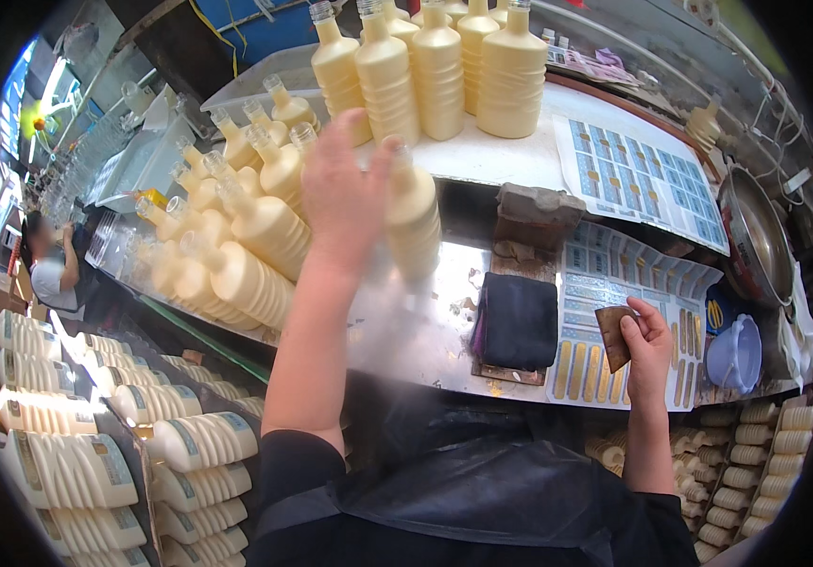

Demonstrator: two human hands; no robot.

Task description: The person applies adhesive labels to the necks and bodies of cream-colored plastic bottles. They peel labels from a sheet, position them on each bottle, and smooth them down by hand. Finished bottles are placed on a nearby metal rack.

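My left hand (pixel 345 194) is raised over the bench, smeared by motion. Its thumb side is right beside the neck of a cream ribbed plastic bottle (pixel 413 213), also blurred. Whether the fingers grip that bottle, I cannot make out. My right hand (pixel 647 340) pinches a flat brown scraper-like piece (pixel 613 336) between thumb and fingers. Beneath it lies a sheet of blue and gold labels (pixel 595 300). Just left of the sheet, a folded dark cloth (pixel 518 321) rests on a board, with a grey-brown block (pixel 537 215) behind it.
Cream bottles (pixel 439 80) stand at the back; many more (pixel 265 231) lean in a group at left. Another label sheet (pixel 638 175) lies at far right. A lavender basket (pixel 735 354) and a metal pan (pixel 756 227) are on the right. Labelled bottles (pixel 71 468) fill racks below. A person (pixel 52 269) is far left.
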